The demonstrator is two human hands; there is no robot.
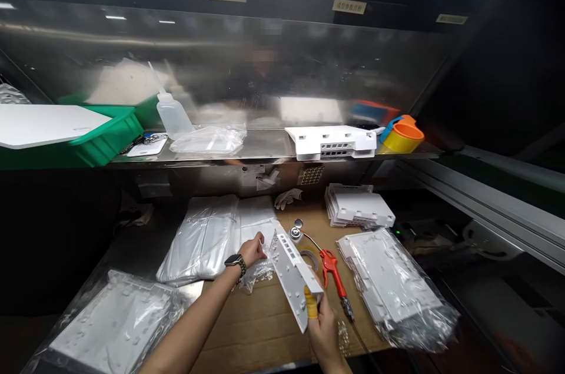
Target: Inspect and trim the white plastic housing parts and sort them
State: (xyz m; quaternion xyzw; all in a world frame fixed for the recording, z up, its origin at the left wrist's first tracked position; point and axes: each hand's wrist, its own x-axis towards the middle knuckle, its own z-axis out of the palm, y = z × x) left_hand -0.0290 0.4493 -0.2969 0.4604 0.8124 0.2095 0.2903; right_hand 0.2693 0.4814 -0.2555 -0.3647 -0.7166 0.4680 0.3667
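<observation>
My right hand, with a yellow finger cover on one digit, grips a white plastic panel by its lower right end. The panel is tilted up on edge, showing pegs on its face and a row of slots along its upper edge. My left hand, with a watch on the wrist, has its fingers curled in beside a stack of clear plastic bags. Crinkled clear plastic lies beneath that hand; what its fingers hold, if anything, is hidden. Right of the panel lies a red air blow gun.
Bagged white panels lie at the left and right. More panels are stacked behind. A small metal-lidded container and a tape roll sit mid-table. The shelf above carries a green bin, a squeeze bottle and a panel.
</observation>
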